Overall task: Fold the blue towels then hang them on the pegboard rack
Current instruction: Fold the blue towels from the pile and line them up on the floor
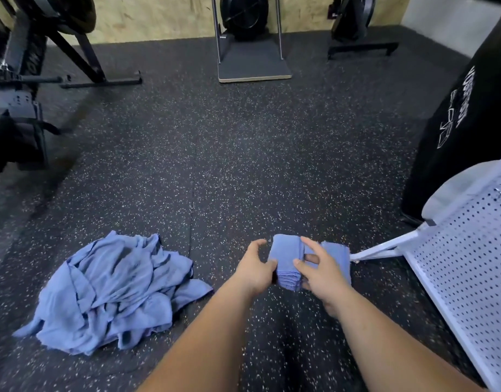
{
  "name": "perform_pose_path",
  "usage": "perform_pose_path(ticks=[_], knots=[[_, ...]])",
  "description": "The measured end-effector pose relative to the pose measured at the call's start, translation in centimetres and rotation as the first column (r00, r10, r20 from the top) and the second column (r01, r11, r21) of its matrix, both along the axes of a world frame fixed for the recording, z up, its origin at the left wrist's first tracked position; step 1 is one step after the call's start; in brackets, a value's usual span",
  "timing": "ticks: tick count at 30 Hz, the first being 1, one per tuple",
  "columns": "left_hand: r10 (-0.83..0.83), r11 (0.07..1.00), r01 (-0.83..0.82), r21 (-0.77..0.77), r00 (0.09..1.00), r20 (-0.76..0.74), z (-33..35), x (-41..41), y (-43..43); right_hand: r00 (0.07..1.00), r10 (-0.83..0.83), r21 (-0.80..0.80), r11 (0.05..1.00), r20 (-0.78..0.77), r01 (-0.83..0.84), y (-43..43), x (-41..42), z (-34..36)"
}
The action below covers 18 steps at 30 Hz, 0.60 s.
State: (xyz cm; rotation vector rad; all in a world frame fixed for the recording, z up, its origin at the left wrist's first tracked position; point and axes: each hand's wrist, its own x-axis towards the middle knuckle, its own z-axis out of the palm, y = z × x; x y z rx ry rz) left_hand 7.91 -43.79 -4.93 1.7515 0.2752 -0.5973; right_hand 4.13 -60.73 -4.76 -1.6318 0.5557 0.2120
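A stack of folded blue towels (286,261) stands on the speckled black floor in front of me. My left hand (255,267) grips its left side, thumb at the near corner. My right hand (317,270) holds its right side, fingers curled over the top edge. A second folded blue towel (340,256) lies just right of the stack, partly hidden behind my right hand. A loose heap of unfolded blue towels (113,290) lies on the floor to the left. The white pegboard rack (470,278) leans at the right edge, with its foot (379,250) near the stack.
A black punching bag (464,114) stands behind the rack at the right. Exercise machines (26,80) line the left side and the far wall, with a grey platform (252,63) at the back centre. Rubber floor lies open in the middle.
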Motion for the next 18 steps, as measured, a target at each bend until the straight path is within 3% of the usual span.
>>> perform_pose_path(ticks=[3, 8, 18], knots=[[-0.118, 0.991, 0.119, -0.060, 0.993, 0.011, -3.7, -0.6, 0.1, 1.000, 0.015, -0.194, 0.981, -0.007, -0.016, -0.4, -0.5, -3.4], [-0.164, 0.985, 0.164, -0.051, 0.986, -0.011, -8.6, 0.4, -0.9, 0.994, 0.094, -0.412, 0.905, -0.048, -0.106, -1.0, 0.3, -7.3], [-0.183, 0.981, 0.179, 0.076, 0.982, 0.050, -13.8, 6.4, -3.1, 0.988, 0.136, -0.533, 0.832, -0.074, -0.155, -2.3, 5.4, -13.8]])
